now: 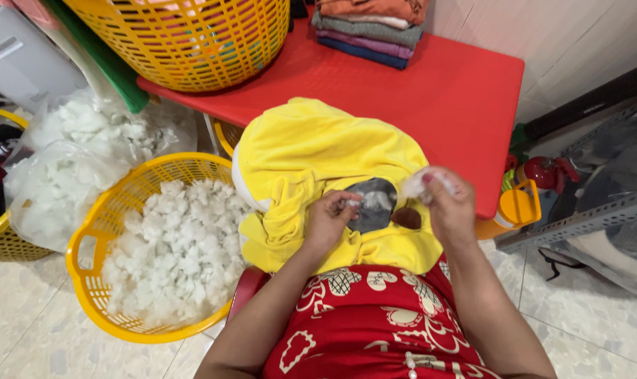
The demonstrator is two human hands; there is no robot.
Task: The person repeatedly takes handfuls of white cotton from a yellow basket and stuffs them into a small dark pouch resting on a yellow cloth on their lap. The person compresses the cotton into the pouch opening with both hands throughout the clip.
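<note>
I'd keep my left hand [330,219] pinching the yellow cover's [318,158] opening wide while my right hand [447,203], closed on a white stuffing tuft [418,184], pushes deep.

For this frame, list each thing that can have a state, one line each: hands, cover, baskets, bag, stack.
Left hand: pinching the yellow fabric cover's opening edge.
Right hand: gripping a white stuffing tuft.
Yellow fabric cover: crumpled, opening exposed, partly draped on the red plastic table.
Yellow plastic basket on the floor: mostly filled with white stuffing.
Yellow plastic basket on the table: upright, holding fabrics.
Clear plastic bag: open, holding stuffing.
Folded cloth stack: neatly piled.
</note>
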